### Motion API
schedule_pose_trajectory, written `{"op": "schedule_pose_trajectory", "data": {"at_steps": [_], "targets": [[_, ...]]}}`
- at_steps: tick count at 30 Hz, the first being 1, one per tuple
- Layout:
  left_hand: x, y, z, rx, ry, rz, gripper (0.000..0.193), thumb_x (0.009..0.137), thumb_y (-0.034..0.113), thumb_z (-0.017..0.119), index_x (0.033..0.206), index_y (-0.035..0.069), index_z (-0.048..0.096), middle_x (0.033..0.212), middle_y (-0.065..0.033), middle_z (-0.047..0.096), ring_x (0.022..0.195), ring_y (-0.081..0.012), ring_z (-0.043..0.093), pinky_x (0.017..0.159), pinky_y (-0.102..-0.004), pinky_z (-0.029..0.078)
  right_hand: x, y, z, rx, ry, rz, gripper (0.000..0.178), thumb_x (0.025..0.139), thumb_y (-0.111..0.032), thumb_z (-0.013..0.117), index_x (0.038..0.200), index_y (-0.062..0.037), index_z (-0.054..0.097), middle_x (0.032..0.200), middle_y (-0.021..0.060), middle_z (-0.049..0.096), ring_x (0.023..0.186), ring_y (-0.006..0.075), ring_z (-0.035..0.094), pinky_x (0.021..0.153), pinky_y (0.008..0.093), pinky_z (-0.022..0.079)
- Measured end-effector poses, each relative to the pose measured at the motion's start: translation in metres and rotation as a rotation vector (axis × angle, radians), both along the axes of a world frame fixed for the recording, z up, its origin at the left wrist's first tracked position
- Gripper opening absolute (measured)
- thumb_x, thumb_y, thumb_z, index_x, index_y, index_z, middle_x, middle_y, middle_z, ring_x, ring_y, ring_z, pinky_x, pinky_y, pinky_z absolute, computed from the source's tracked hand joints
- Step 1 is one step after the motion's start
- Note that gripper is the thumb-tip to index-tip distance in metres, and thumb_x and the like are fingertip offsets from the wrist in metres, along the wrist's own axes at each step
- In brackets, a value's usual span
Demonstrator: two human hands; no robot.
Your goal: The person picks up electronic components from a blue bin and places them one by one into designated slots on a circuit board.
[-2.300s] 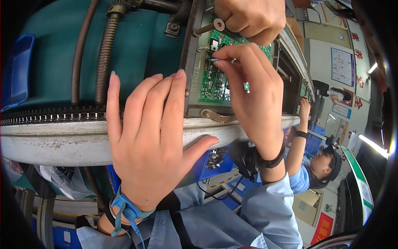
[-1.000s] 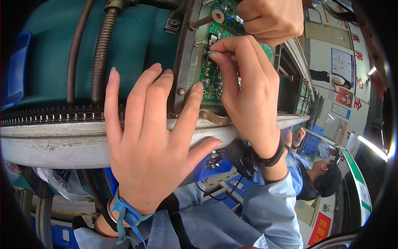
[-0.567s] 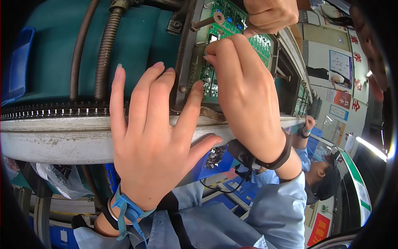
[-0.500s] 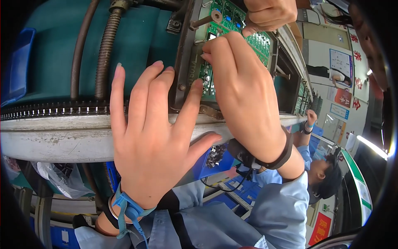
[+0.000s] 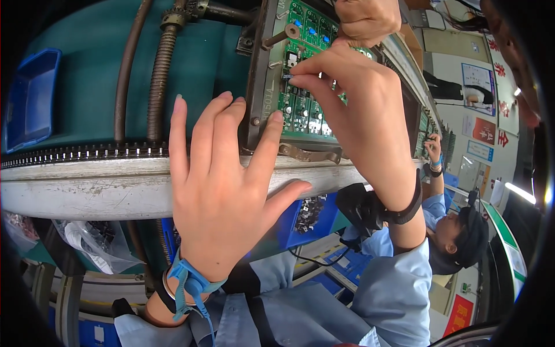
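Note:
A green circuit board (image 5: 300,124) carrying small parts lies in a dark metal frame (image 5: 261,110). My right hand (image 5: 370,110) reaches over it, thumb and index finger pinched on a small bluish component (image 5: 287,76) at the board's left side. Its exact kind is too small to tell. My left hand (image 5: 217,179) lies spread across the pale metal rail (image 5: 115,194), holding nothing, one fingertip at the board's lower left edge. A blue wrist strap (image 5: 193,283) with a cord circles my left wrist. Another person's closed hand (image 5: 370,20) is above the board's far end.
Along the rail runs a toothed chain (image 5: 87,153). A threaded rod (image 5: 159,81) crosses the green surface, with a blue tray (image 5: 33,101) at far left. Below the rail hang a blue bin (image 5: 312,217) of small parts and plastic bags (image 5: 95,246). A co-worker (image 5: 457,231) is at right.
My right hand has swung rightward at the wrist, uncovering more of the board and the small component in its pinch. My left hand stays spread on the rail. The whole view has shifted slightly.

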State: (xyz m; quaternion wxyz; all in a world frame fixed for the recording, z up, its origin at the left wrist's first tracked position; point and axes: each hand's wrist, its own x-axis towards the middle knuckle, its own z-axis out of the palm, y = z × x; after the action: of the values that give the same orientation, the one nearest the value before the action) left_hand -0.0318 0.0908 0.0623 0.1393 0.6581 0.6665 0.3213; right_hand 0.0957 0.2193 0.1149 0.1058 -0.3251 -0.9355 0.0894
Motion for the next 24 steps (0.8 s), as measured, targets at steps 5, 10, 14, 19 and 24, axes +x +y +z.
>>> {"op": "schedule_pose_trajectory", "data": {"at_steps": [5, 10, 14, 19, 24], "targets": [[0.001, 0.001, -0.003, 0.015, 0.012, -0.001, 0.067, 0.063, 0.049, 0.08, 0.118, 0.013, 0.067, 0.118, -0.0154, 0.054, 0.116, -0.0344, 0.052, 0.107, -0.0575, 0.032, -0.001, -0.003, -0.006, -0.006, 0.046, -0.019, 0.008, 0.081, -0.001, 0.068, 0.088, 0.0, 0.066, 0.075, 0.013, 0.062, 0.066, 0.0315, 0.059, 0.059, 0.0365, 0.046], [0.002, -0.001, -0.002, 0.035, 0.027, -0.009, 0.067, 0.064, 0.049, 0.08, 0.118, 0.012, 0.067, 0.118, -0.0163, 0.054, 0.116, -0.0354, 0.051, 0.107, -0.058, 0.032, -0.007, -0.01, -0.009, 0.074, 0.054, 0.019, 0.007, 0.08, 0.001, 0.066, 0.086, 0.0023, 0.063, 0.077, 0.0142, 0.059, 0.072, 0.0344, 0.058, 0.062, 0.0405, 0.047], [-0.003, 0.0, -0.003, 0.056, 0.048, -0.037, 0.067, 0.065, 0.048, 0.081, 0.118, 0.011, 0.067, 0.118, -0.0176, 0.053, 0.118, -0.0366, 0.05, 0.108, -0.0582, 0.03, -0.005, -0.02, -0.012, 0.068, 0.031, -0.012, 0.013, 0.077, 0.003, 0.065, 0.089, 0.0043, 0.063, 0.083, 0.0145, 0.057, 0.078, 0.0342, 0.057, 0.067, 0.0413, 0.047], [-0.005, -0.006, 0.007, 0.044, 0.036, -0.081, 0.061, 0.069, 0.041, 0.08, 0.116, 0.005, 0.065, 0.122, -0.0188, 0.051, 0.121, -0.0366, 0.047, 0.111, -0.0581, 0.026, 0.003, -0.036, -0.004, 0.091, -0.026, -0.006, 0.025, 0.072, 0.006, 0.063, 0.098, 0.0053, 0.065, 0.093, 0.0138, 0.055, 0.084, 0.0318, 0.055, 0.073, 0.0395, 0.047], [-0.014, -0.021, 0.033, 0.053, -0.02, -0.075, 0.048, 0.076, 0.031, 0.078, 0.112, 0.003, 0.064, 0.121, -0.0187, 0.053, 0.12, -0.0372, 0.048, 0.109, -0.0536, 0.03, 0.011, -0.045, 0.001, 0.134, 0.06, -0.028, 0.032, 0.072, 0.007, 0.061, 0.103, 0.0041, 0.066, 0.094, 0.0136, 0.053, 0.083, 0.0301, 0.055, 0.073, 0.0383, 0.047]]}}
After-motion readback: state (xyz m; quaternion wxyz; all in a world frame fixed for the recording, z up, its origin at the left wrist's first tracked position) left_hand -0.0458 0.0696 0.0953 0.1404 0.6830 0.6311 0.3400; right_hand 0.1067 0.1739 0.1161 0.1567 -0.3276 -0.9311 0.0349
